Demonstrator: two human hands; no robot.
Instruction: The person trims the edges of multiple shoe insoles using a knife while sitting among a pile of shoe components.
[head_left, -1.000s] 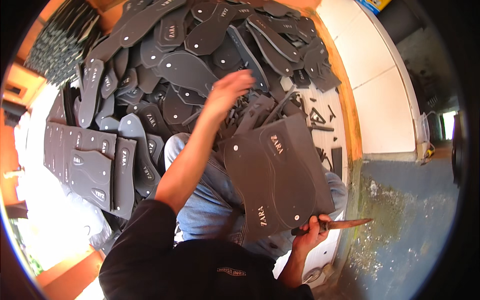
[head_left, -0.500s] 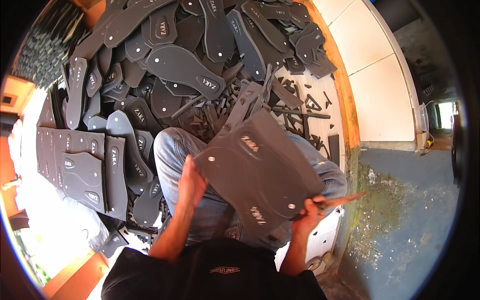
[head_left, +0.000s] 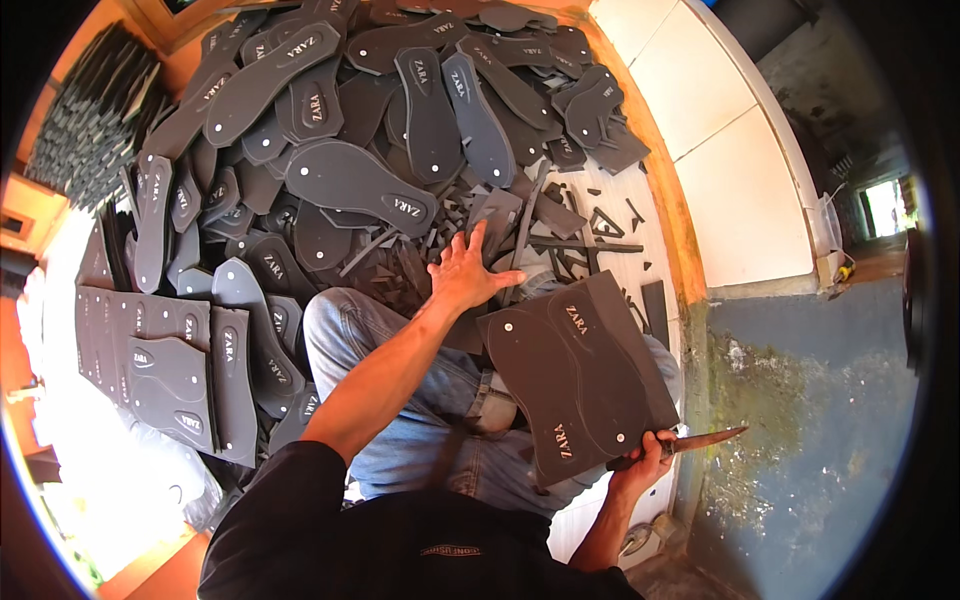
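Two bare hands are busy over a lap in blue jeans [head_left: 420, 420]: the left hand [head_left: 465, 272] reaches forward with fingers spread wide, palm down on the dark offcuts [head_left: 560, 225] just past the knees and gripping nothing, while the right hand [head_left: 645, 465] is closed around the handle of a knife [head_left: 705, 440] and also pinches the lower corner of a dark grey foam sheet [head_left: 575, 375] that rests tilted across the right thigh. To handle this well, I judge the knife tip should stay pointed away from the leg and the sheet be steadied flat before any cut, with the free hand clear of the blade's path. Beyond the knees lies a heap of cut sole shapes [head_left: 350, 180]; uncut sheets [head_left: 160, 370] lie at the left. How firmly the sheet is pinched is hard to tell, since its corner hides the fingers, and the knife handle is covered by the fist.
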